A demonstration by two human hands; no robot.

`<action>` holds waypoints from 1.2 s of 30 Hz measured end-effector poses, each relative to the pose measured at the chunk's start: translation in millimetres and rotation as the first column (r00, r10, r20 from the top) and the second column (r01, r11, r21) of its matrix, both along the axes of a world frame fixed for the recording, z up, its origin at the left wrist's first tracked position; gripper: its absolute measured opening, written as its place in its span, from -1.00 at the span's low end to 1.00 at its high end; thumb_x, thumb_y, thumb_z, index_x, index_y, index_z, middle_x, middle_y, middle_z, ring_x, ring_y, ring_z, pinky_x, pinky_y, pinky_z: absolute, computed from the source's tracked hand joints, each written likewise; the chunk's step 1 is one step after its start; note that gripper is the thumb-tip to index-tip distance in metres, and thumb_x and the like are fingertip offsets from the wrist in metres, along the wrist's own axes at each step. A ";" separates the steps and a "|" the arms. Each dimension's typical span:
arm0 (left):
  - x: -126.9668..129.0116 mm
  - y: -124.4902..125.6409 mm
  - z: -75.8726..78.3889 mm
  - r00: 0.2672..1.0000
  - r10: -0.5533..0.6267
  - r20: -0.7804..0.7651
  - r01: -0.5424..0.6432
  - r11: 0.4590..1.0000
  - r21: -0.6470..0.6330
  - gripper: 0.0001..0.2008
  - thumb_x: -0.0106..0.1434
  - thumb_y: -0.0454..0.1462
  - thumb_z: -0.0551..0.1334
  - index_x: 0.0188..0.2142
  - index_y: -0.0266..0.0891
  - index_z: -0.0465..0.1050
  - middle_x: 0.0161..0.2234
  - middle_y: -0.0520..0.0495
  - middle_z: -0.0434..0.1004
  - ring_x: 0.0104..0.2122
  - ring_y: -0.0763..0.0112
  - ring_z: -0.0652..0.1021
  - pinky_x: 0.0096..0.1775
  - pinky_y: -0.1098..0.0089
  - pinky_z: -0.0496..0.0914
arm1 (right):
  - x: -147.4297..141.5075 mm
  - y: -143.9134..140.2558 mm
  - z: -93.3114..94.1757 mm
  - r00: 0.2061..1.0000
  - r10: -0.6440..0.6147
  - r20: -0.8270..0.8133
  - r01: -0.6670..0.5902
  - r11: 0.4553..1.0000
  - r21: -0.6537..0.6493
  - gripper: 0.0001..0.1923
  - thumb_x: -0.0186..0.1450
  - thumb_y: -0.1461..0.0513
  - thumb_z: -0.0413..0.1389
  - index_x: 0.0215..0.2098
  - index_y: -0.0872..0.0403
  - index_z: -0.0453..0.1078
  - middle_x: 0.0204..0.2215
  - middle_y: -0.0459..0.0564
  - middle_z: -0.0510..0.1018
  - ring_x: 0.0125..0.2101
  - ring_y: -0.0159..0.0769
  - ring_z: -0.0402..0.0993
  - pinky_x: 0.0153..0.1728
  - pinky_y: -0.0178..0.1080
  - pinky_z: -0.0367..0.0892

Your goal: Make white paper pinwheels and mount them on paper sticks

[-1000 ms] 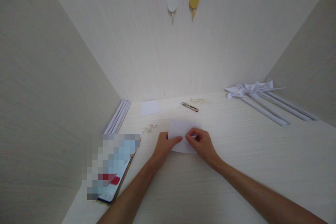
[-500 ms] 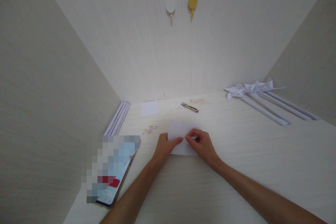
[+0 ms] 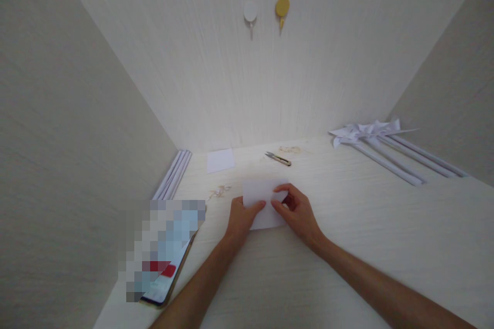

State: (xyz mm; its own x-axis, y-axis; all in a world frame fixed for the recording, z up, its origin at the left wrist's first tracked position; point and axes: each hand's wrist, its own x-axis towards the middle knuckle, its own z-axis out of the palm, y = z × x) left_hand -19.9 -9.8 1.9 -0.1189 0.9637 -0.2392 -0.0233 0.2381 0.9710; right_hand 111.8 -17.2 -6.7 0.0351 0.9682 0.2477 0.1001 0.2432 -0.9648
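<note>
At centre of the desk (image 3: pixel 347 247), a white paper sheet (image 3: pixel 259 193) lies flat w/ both hands on it. Left hand (image 3: pixel 241 218) presses its left edge, fingers together on the paper. Right hand (image 3: pixel 297 211) pinches the right edge btwn thumb & fingers. Beyond: small snips (image 3: pixel 278 158), a 2nd paper square (image 3: pixel 220 160). Far right, paper pinwheels (image 3: pixel 366 131) on rolled sticks. Near left, a phone (image 3: pixel 164 272).
</note>
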 end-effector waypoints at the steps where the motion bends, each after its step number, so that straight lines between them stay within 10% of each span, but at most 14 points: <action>1: 0.5 -0.2 -0.1 0.999 0.037 0.032 -0.037 0.999 0.001 -0.81 -0.17 -0.32 0.30 -0.47 -0.36 0.48 -0.51 -0.13 0.55 -0.55 0.35 0.50 -0.48 0.38 0.37 | -0.4 0.0 -0.2 0.997 0.017 -0.073 -0.016 1.000 0.012 -0.71 0.01 0.25 0.10 -0.26 0.03 0.23 -0.46 -0.12 0.38 -0.51 -0.42 0.30 -0.46 -0.33 0.25; 6: 3.2 -2.5 0.5 0.969 0.192 0.159 -0.194 0.981 0.000 -0.77 -0.16 -0.31 0.30 -0.42 -0.35 0.47 -0.45 -0.14 0.56 -0.50 0.35 0.52 -0.43 0.39 0.39 | -3.2 2.7 -0.3 0.948 0.061 -0.312 -0.078 0.996 -0.043 -0.35 -0.05 0.26 0.19 -0.06 -0.09 -0.01 -0.31 -0.11 0.39 -0.31 -0.37 0.38 -0.31 -0.28 0.29; 36: 7.6 -5.8 3.0 0.946 0.027 0.323 -0.017 0.999 -0.034 -0.70 -0.19 -0.41 0.31 -0.36 -0.36 0.46 -0.42 -0.13 0.55 -0.47 0.35 0.52 -0.40 0.38 0.41 | -2.9 2.1 2.7 0.932 0.107 -0.346 -0.167 0.975 -0.150 -0.60 -0.03 0.23 0.13 -0.27 -0.02 0.06 -0.61 -0.25 0.35 -0.58 -0.40 0.33 -0.57 -0.34 0.25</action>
